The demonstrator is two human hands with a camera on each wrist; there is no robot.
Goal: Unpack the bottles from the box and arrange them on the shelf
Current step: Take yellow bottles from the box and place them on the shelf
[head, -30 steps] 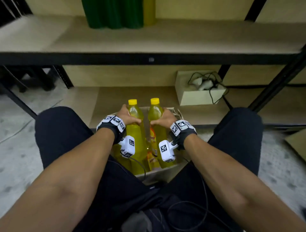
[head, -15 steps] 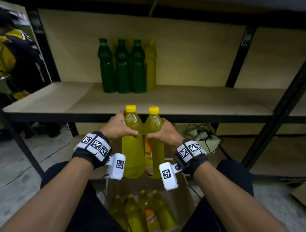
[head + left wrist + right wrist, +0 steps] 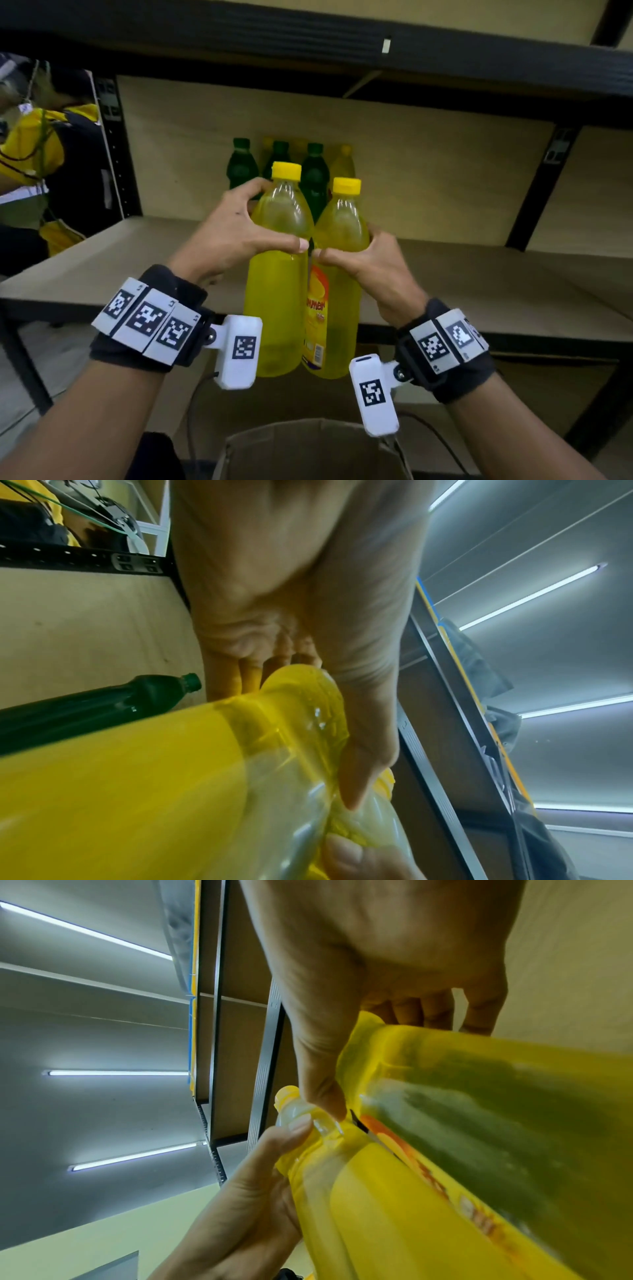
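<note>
**Yellow bottles carried in a pair toward the shelf**

Yellow liquid fills two clear plastic bottles, held upright and side by side in front of the shelf (image 3: 462,274). The left hand (image 3: 233,236) wraps the shoulder of the left bottle (image 3: 279,291), thumb across the near face and fingers curled round the far side. The right hand (image 3: 373,267) grips the right bottle (image 3: 337,318) at the same height, in the same way. The bottles touch along their flanks, and the two thumb tips nearly meet at the seam between them. Both bases hang clear of the shelf board, above the open cardboard box (image 3: 308,445) at the near edge of the head view. Whether more bottles remain in the box cannot be told.

At the far side of the shelf stands a cluster of green bottles (image 3: 313,178), with yellow ones partly hidden among and behind them. A person in a yellow top (image 3: 30,144) is at the far left.

Handling, as judged: each bottle is nearly full and so likely heavy for its size. The thin wall should yield a little under pressure, and the smooth plastic may slip in a loose grip. The tapering shoulder, just below the neck, gives the fingers a ledge, which makes it the sound place to hold. The capped neck would suit only a lighter lift. The tall, narrow form may tip if a base lands tilted, so each base should meet the board flat.
</note>
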